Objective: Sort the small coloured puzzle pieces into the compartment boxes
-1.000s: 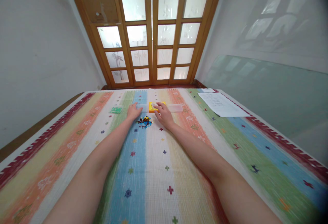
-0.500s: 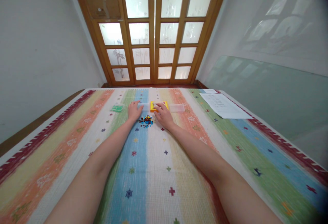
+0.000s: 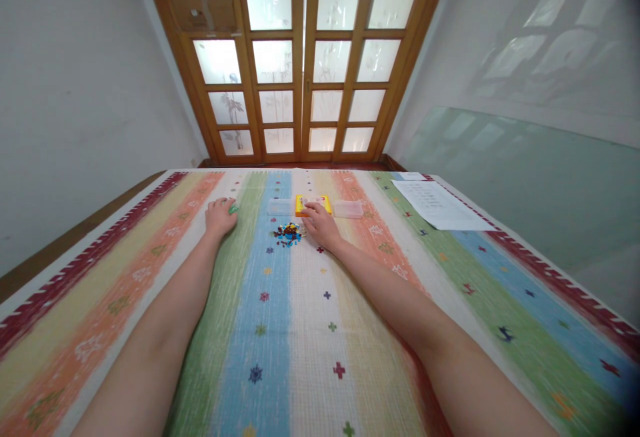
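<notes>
Likely a home: striped tablecloth point(image 3: 315, 330), wooden glass-paned doors point(image 3: 298, 63).

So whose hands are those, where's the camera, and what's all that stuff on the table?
They belong to a person, not a robot. The camera sits on that person's head, looking forward and down. The left hand is at something green, mostly hidden; I can't tell if it's gripped. The right hand reaches over the near edge of a yellow box, perhaps touching it. A clear container sits on its left, another on its right; tiny colourful pieces are piled nearer the person. Underneath is a striped tablecloth, with white paper on the right.
</notes>
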{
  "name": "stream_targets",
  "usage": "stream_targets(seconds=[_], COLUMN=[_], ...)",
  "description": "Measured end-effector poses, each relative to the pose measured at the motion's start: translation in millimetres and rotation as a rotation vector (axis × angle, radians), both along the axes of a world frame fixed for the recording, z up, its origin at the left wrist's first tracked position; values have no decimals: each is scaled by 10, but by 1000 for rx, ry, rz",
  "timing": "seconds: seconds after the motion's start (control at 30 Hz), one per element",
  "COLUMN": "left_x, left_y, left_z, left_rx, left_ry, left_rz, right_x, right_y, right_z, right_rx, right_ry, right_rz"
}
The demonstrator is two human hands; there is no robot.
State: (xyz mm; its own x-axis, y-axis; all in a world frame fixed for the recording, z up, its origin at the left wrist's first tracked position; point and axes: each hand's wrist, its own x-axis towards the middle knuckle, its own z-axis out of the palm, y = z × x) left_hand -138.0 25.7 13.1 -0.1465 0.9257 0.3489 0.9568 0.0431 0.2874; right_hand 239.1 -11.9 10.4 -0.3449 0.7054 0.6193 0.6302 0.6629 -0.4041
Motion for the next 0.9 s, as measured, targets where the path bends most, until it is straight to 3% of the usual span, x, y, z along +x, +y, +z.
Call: stream_targets(seconds=[0.07, 0.2, 0.27, 0.4, 0.57, 0.67, 0.73, 0.8, 0.9], left_x=[60, 254, 298, 165, -6, 50, 103, 139, 159], left_y=[-30, -121, -135, -60, 46, 42, 22, -2, -33], left_z=[31, 144, 162, 39, -149, -154, -134, -115, -101], left_rx=[20, 131, 183, 159, 39, 36, 49, 46, 21], left_ry=[-3, -135, -167, -163, -204, -144, -115, -129, -199], left_rz=[-20, -186, -193, -97, -141, -147, -222, -292, -298], right_x=[18, 53, 63, 71, 74, 73, 73, 75, 78], right_y=[-6, 16, 25, 20, 26, 43, 49, 50, 43], right_z=[-1, -20, -28, -27, -38, -58, -68, -71, -67], right_rx=[-3, 3, 6, 8, 10, 14, 16, 16, 23], right_ry=[-3, 4, 8, 11, 5, 5, 4, 0, -3], right_rz=[-1, -5, -4, 6, 23, 22, 23, 28, 38])
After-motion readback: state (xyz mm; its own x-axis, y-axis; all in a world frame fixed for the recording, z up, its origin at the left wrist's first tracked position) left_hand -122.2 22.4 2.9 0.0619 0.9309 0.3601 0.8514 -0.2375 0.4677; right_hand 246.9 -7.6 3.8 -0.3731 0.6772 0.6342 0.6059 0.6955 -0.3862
